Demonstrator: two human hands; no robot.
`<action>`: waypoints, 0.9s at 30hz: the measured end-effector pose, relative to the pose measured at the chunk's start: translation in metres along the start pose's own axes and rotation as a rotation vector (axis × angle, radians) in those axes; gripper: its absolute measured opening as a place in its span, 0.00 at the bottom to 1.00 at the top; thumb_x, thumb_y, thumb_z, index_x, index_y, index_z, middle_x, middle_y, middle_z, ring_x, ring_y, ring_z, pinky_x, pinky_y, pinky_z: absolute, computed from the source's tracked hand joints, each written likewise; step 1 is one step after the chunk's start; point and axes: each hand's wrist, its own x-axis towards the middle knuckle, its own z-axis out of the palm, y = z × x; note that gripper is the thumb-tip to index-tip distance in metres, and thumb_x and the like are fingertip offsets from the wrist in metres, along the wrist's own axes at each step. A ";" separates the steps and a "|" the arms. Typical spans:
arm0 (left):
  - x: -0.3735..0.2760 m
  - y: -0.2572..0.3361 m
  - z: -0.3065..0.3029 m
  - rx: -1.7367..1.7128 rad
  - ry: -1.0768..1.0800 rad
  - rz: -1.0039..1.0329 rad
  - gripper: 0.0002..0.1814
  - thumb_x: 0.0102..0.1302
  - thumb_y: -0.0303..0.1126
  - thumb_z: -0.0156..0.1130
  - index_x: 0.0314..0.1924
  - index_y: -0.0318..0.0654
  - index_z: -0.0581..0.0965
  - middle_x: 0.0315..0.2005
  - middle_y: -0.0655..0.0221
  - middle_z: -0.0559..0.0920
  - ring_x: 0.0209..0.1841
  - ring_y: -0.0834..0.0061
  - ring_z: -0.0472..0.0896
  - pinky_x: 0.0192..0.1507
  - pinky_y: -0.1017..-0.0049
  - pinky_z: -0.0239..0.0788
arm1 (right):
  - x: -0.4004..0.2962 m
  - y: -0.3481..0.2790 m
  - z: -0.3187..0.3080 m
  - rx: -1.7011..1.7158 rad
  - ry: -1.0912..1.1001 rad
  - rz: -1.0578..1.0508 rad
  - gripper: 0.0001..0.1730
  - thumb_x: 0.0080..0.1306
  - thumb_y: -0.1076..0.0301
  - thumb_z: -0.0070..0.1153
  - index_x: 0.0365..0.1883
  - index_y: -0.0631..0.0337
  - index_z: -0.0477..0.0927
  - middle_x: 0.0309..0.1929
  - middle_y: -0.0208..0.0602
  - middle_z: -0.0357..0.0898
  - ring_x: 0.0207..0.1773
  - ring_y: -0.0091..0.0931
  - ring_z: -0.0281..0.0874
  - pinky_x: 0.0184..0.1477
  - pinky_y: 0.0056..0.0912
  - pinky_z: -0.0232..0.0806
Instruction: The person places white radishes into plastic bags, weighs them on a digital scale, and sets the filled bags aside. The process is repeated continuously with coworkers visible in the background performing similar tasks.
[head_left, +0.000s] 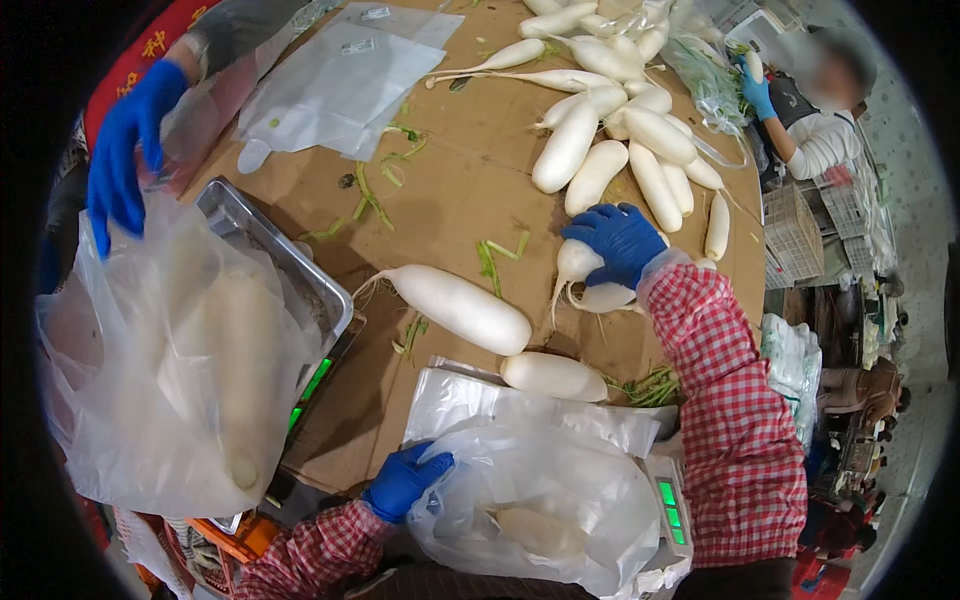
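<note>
My left hand, in a blue glove, pinches the edge of a clear plastic bag. A white radish shows through the film. Beneath the bag is a digital scale with lit green digits. At the near edge of the radish pile, my blue-gloved right hand has fingers and thumb around a white radish; another small radish lies just under the thumb. Between my hands lie a large white radish and a shorter one, which rests by a stack of plastic bags.
A co-worker's blue-gloved hand reaches over a filled plastic bag beside a metal tray at left. Flat bags and stem scraps lie on the cardboard. Another person holds a radish at upper right.
</note>
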 end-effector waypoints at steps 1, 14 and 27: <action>0.003 -0.004 -0.002 0.023 -0.001 0.027 0.16 0.54 0.31 0.58 0.42 0.31 0.72 0.31 0.70 0.77 0.30 0.84 0.72 0.32 0.84 0.66 | 0.001 0.000 -0.006 -0.017 -0.057 -0.008 0.33 0.40 0.60 0.59 0.48 0.49 0.66 0.48 0.33 0.65 0.53 0.33 0.61 0.50 0.42 0.55; 0.000 0.003 0.002 -0.017 -0.034 0.022 0.16 0.55 0.31 0.57 0.43 0.32 0.72 0.30 0.70 0.76 0.27 0.84 0.72 0.26 0.84 0.66 | 0.001 -0.040 0.001 0.227 0.289 0.048 0.37 0.35 0.50 0.62 0.48 0.46 0.67 0.43 0.34 0.67 0.46 0.36 0.63 0.48 0.40 0.55; 0.005 -0.010 -0.004 -0.040 -0.059 0.066 0.16 0.54 0.32 0.57 0.41 0.30 0.72 0.31 0.69 0.77 0.30 0.83 0.73 0.33 0.84 0.66 | -0.055 -0.099 -0.078 0.651 0.743 0.126 0.42 0.38 0.63 0.65 0.54 0.49 0.62 0.36 0.42 0.67 0.37 0.35 0.67 0.40 0.34 0.62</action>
